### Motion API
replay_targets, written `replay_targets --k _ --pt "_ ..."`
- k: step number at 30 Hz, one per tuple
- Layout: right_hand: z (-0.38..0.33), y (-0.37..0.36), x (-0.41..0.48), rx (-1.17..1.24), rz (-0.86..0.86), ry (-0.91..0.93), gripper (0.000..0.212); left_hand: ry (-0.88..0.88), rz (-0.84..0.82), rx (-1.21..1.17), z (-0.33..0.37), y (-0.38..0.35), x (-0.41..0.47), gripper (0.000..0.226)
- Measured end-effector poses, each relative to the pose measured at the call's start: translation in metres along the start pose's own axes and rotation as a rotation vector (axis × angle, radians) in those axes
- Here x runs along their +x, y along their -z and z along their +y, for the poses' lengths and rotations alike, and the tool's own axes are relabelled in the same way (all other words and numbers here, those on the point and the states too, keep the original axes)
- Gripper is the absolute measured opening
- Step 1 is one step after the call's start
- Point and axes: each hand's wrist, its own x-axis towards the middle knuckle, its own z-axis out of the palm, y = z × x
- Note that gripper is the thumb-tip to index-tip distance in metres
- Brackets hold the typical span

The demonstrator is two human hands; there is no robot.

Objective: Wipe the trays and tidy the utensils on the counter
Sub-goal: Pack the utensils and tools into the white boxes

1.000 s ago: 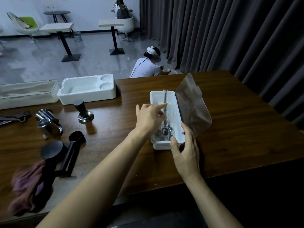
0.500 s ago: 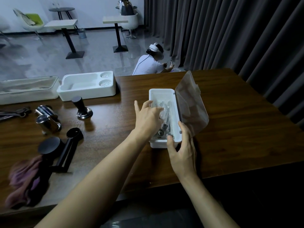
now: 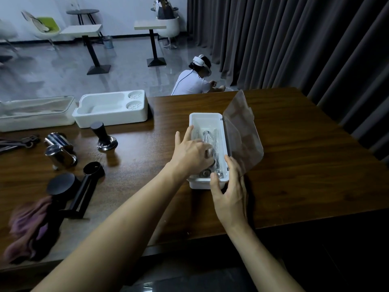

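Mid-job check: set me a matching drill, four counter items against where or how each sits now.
1 utensil box; 2 tamper; 3 cloth; 4 foam tray
A crumpled, near left edge; B lid open, left hand inside; C far edge; D upright before the foam tray
Pairs: 1-B, 2-D, 3-A, 4-C

So the white utensil box (image 3: 207, 123) sits mid-counter (image 3: 294, 175), its clear lid (image 3: 242, 131) flipped up toward 3 o'clock. The left hand (image 3: 192, 153) is down inside it, fingers (image 3: 202, 144) among the metal utensils (image 3: 210, 137); can't tell if it's got hold of any. The right hand (image 3: 230, 192) grips the box's 5 o'clock corner, thumb on the near wall. Out at 9 o'clock there's a tamper (image 3: 104, 138) and two steel jugs (image 3: 60, 152), with a purple cloth (image 3: 29, 226) at 8.
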Motion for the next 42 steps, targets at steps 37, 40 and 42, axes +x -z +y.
replay_targets --k 37,40,42 --pt "-0.011 0.005 -0.003 0.112 0.073 0.201 0.084 0.073 0.205 -0.216 -0.034 0.01 -0.071 0.053" --pt "-0.024 0.01 0.001 0.06 0.083 0.184 0.086 0.054 0.286 -0.208 -0.047 0.002 -0.075 0.053" --pt "-0.038 0.015 0.01 0.02 0.134 0.194 0.08 0.048 0.349 -0.228 -0.054 0.0 -0.075 0.052"
